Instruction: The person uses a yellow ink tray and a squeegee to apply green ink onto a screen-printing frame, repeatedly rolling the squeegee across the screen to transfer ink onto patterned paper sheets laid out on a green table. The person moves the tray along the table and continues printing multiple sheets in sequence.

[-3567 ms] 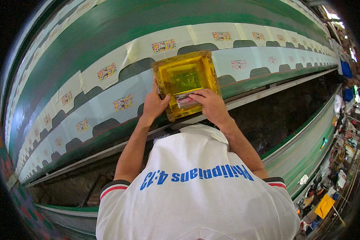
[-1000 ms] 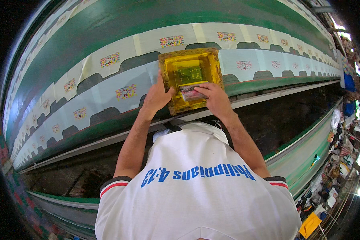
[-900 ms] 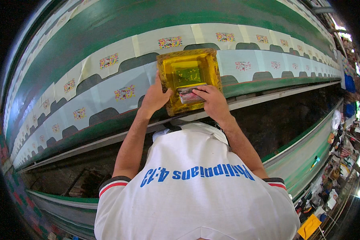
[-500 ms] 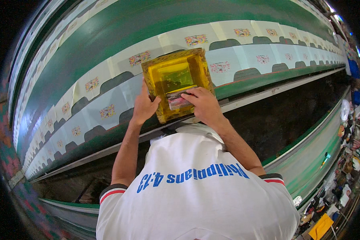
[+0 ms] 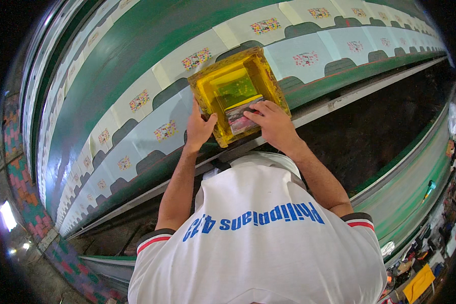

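A yellow-stained screen printing frame (image 5: 225, 66) rests tilted across the pale cloth pieces at the table's near edge. On its left side my left hand (image 5: 200, 130) is closed, thumb on top of the rim and fingers at the outside. My right hand (image 5: 277, 125) reaches inside over the near right corner and grips a squeegee (image 5: 237, 123), which stands in the near part of the frame with pinkish ink smears on it. Through the mesh (image 5: 233, 90) the surface looks yellow-green. The cloth directly beneath the frame is mostly hidden.
White cloth pieces with colourful prints (image 5: 165, 130) line the long green table (image 5: 187, 35) in rows, dark grey notched shapes (image 5: 171, 92) between them. A pale rail (image 5: 334, 104) runs along the near edge. Another green table (image 5: 415, 187) and clutter with an orange sheet (image 5: 419, 283) lie at right.
The whole view has shifted, so the table and prints appear further right and up. The frame looks slightly turned. Both hands keep their holds, the right one still on the squeegee.
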{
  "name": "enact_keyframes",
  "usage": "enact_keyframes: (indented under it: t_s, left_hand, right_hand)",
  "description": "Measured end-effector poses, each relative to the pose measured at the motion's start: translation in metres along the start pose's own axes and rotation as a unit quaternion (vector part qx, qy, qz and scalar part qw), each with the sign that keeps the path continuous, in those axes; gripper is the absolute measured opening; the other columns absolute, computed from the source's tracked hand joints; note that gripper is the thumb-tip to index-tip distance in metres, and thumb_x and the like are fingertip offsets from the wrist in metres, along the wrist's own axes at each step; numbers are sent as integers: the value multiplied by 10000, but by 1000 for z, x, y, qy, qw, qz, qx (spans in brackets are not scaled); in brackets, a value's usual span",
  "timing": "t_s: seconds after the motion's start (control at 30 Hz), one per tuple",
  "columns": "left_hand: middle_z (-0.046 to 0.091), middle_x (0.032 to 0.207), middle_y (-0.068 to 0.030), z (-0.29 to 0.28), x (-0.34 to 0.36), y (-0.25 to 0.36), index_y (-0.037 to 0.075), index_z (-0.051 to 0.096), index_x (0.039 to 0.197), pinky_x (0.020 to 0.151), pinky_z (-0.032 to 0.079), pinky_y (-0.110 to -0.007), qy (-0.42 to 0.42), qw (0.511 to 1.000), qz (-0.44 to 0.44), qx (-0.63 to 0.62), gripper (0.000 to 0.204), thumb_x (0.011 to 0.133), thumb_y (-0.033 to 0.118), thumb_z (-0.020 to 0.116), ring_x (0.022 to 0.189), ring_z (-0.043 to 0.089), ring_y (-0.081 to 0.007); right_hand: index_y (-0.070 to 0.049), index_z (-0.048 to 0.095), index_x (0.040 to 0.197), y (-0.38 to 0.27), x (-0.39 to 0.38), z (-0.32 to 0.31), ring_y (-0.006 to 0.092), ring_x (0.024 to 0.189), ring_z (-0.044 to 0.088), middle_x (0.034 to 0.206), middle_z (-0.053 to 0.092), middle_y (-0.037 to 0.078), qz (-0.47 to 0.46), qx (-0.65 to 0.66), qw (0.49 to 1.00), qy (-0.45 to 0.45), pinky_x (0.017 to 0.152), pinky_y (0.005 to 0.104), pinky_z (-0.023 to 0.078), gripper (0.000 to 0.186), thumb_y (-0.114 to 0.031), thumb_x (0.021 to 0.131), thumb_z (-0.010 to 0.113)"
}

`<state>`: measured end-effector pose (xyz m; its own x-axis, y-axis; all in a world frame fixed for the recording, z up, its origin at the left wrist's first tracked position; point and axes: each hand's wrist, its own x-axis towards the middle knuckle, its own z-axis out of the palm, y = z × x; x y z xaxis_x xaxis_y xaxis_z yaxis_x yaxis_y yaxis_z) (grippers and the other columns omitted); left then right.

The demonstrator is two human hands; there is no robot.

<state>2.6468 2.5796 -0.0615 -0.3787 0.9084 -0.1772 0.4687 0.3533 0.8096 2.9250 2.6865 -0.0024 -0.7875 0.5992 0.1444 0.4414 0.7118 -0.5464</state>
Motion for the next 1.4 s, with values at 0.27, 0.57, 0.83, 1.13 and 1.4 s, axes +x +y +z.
enact_keyframes:
  t_s: [0.27, 0.57, 0.83, 1.13, 1.4]
  left_hand:
    - [772, 1316, -187, 1, 2, 6, 42, 224, 1758, 957, 600, -376, 4, 999, 30, -38, 986, 921, 68, 745, 1116, 780, -260]
    - [784, 1265, -189, 2, 1, 8, 35, 242, 1749, 840, 612, -399, 4, 1000, 2, -2, 1009, 895, 51, 780, 921, 781, -257]
    - [789, 1116, -258, 0, 1, -10, 2, 193, 1748, 790, 608, -461, 16, 998, 25, 59, 1081, 885, 250, 795, 859, 787, -398]
    - [796, 1014, -283, -3, 2, -3, 6, 103, 1760, 832, 615, -533, -11, 1000, -10, 3, 1127, 903, 294, 776, 903, 779, -491]
    - [785, 1012, -317, 0, 0, -6, 14, 45, 1762, 866, 602, -592, -25, 999, -20, 1, 1162, 922, 355, 772, 931, 748, -560]
  right_hand:
    - [-117, 769, 1312, 4, 4, -6, 322, 1277, 637, 1285, 686, 92, -14, 7, 1000, -13, 1139, 460, 531, 462, -38, 860, 711]
    - [-113, 767, 1292, 6, 22, -18, 326, 1255, 654, 1256, 709, 95, -23, 17, 999, -31, 1115, 462, 535, 437, -45, 865, 704]
    - [-135, 766, 1305, 5, 2, -10, 339, 1266, 649, 1273, 713, 87, -29, -5, 999, -36, 1092, 473, 548, 490, -8, 836, 702]
    - [-128, 789, 1292, 14, 90, 0, 357, 1222, 691, 1279, 752, 116, -5, 13, 1000, -11, 1067, 458, 572, 469, 46, 888, 628]
    - [-120, 784, 1311, 31, 139, -12, 375, 1204, 696, 1238, 774, 129, -26, -19, 997, -71, 1049, 469, 568, 465, 39, 911, 609]
